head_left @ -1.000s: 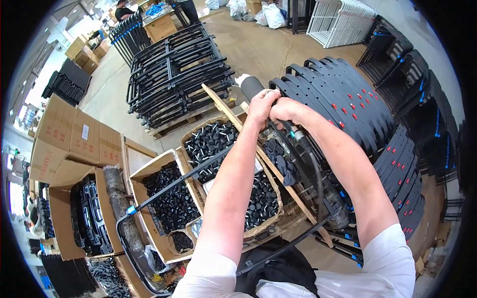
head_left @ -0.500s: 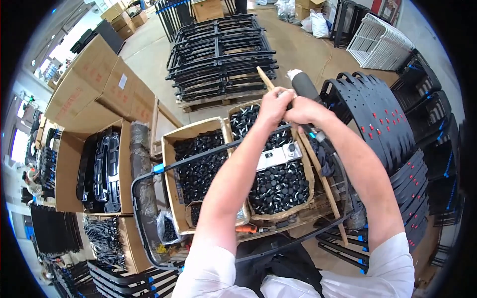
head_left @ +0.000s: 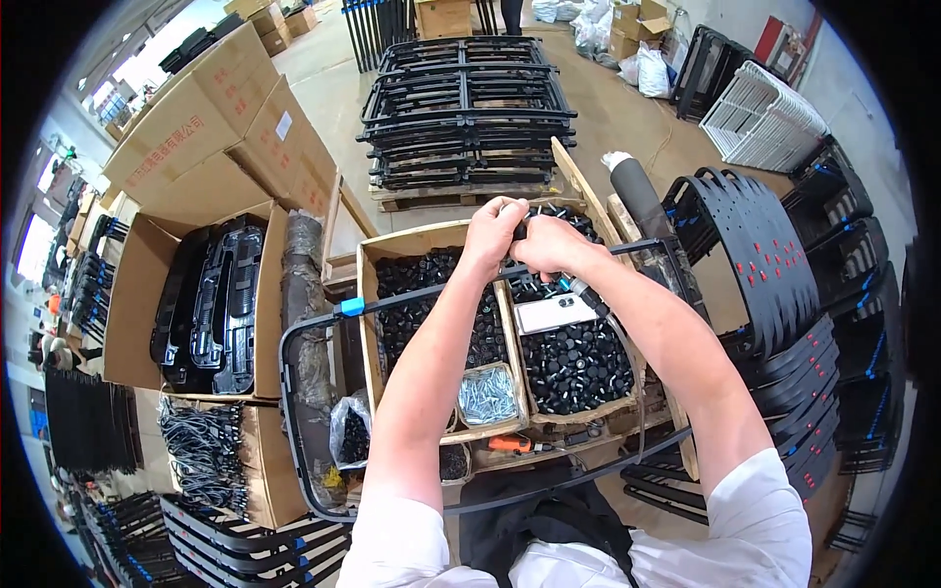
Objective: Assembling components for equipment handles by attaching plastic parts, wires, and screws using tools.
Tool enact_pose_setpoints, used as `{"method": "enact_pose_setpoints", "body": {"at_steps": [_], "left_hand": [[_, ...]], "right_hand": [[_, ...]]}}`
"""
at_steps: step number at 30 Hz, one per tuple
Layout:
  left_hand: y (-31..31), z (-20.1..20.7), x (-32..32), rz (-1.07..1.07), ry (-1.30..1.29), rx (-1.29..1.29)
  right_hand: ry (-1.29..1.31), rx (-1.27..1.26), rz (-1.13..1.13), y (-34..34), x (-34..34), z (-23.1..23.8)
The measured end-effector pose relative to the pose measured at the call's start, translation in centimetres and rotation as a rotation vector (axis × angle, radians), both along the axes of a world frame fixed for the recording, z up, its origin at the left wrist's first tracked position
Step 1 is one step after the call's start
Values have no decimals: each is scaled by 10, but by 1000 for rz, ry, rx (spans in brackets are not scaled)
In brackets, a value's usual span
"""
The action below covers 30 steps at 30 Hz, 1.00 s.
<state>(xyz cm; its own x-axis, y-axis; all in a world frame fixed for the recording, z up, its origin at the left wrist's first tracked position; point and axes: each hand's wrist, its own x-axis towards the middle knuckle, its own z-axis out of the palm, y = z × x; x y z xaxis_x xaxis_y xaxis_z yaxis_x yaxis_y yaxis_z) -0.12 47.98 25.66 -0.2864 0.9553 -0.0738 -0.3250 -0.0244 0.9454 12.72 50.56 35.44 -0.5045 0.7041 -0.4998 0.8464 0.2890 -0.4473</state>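
Black tubular frame lies across open boxes of black fittings, its near bar close to the person's lap. Work looks under way at the far bar: a blue clip is already on near the left corner, but how much remains cannot be told, as the hands cover the spot. The right hand appears to grip a hose-fed tool; the left hand is closed beside it, its contents hidden. Edges crowd both sides: a carton at left, a wooden slat and stacked curved panels at right. Ahead, brown floor gives some room before the white racks.
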Motion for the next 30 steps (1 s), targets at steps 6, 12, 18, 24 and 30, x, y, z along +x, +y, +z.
{"method": "enact_pose_setpoints", "body": {"at_steps": [6,12,18,24,30], "left_hand": [[-5,0,-5,-22,-41,-20],[-6,-8,-6,-3,-60,-5],[-16,-19,-5,44,-11,-9],[-18,-23,-1,27,-36,-23],[-17,-30,-5,40,-24,-6]], "right_hand": [[-25,-1,-7,0,-6,-7],[-41,12,26,6,-9,-13],[-57,35,50,-5,-11,-15],[-53,-5,18,-5,-11,-26],[-84,3,13,-6,-16,-23]]}}
